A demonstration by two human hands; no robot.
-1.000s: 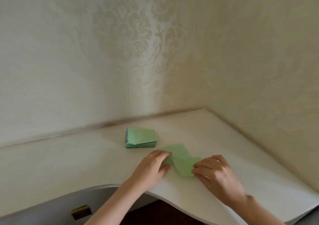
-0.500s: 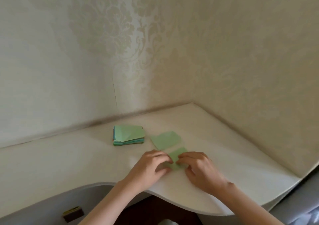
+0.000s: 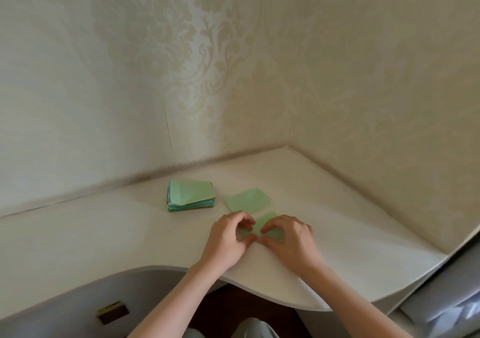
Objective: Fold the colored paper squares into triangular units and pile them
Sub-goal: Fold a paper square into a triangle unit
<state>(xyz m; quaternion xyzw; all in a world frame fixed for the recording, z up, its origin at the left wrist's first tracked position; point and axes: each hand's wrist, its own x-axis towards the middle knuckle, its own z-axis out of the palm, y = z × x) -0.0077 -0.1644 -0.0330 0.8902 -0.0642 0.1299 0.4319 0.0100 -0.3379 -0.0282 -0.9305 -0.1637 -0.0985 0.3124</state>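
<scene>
Both hands on one small light-green paper piece [image 3: 260,227] lying flat on the white curved-edge desk [image 3: 104,234], near the front edge. Left hand [image 3: 230,239] has fingers curled, thumb and fingertips pinching the paper's left side; right hand [image 3: 291,236] likewise curled, pinching the right side — thumbs nearly meet at the near edge. Just beyond it, apart from the hands, lies a second loose light-green paper sheet [image 3: 247,199]. Farther left sits a stack of coloured paper squares [image 3: 191,196], green on top, top sheet creased. Patterned cream wallpaper [image 3: 233,65] behind — the desk fills the corner.
</scene>
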